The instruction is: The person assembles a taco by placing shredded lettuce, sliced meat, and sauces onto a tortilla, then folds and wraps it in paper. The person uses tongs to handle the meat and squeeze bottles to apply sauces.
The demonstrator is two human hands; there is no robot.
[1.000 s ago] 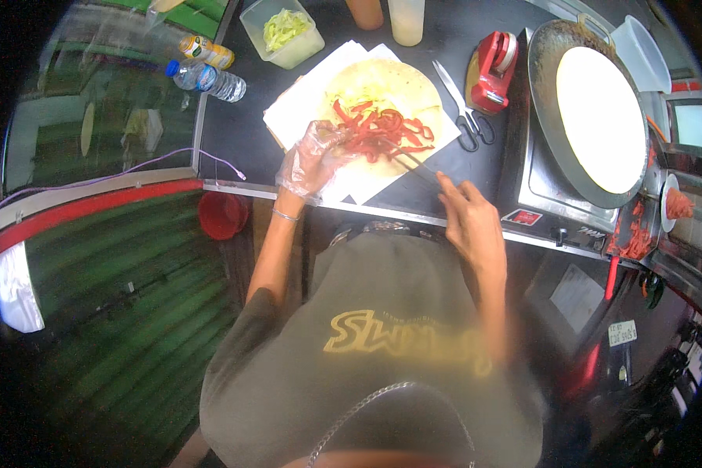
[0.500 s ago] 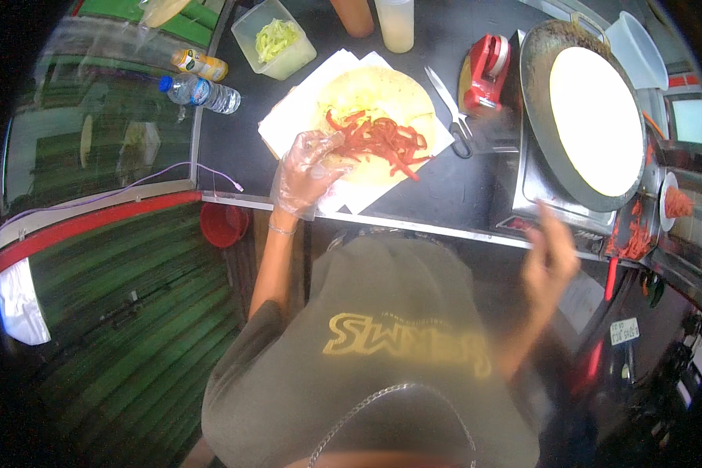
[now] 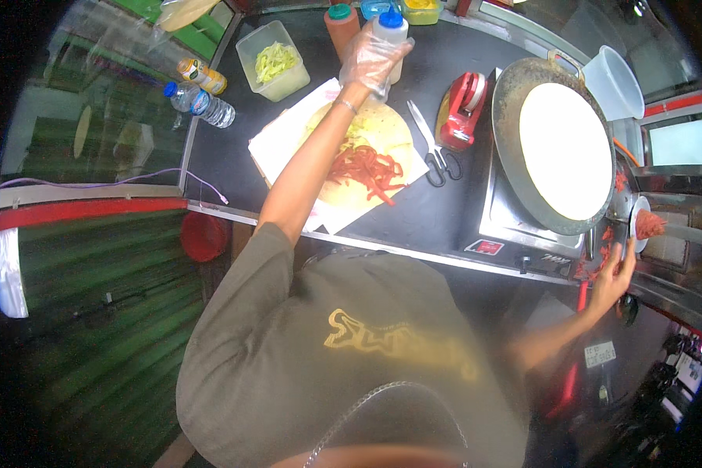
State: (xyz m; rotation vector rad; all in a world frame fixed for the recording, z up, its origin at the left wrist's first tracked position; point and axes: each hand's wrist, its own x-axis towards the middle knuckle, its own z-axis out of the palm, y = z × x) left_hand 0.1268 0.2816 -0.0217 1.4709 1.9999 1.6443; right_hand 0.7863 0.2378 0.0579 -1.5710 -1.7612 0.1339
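Observation:
My left hand (image 3: 361,64), in a clear plastic glove, is closed around a pale squeeze bottle (image 3: 392,33) with a blue cap. That forearm crosses above a round flatbread (image 3: 394,136) on white paper (image 3: 267,150), hiding part of both. Red strips (image 3: 366,170) and some shredded greens lie on the flatbread. Bare and with fingers apart, my right hand (image 3: 612,279) is beyond the stove's right end. It is just below a small white bowl (image 3: 639,222) heaped with reddish food, and whether the fingertips touch the bowl I cannot tell.
A round pan (image 3: 511,90) holding a pale sheet of batter (image 3: 565,152) sits on the stove (image 3: 483,218). Scissors (image 3: 433,148) and a red tape dispenser (image 3: 460,113) lie left of it. Farther left are a tub of shredded greens (image 3: 296,82), a brown bottle (image 3: 342,33) and a water bottle (image 3: 203,105).
My left hand has gone from the red strips on the flatbread up to the pale squeeze bottle. My right hand has moved rightward from in front of the stove toward the small white bowl.

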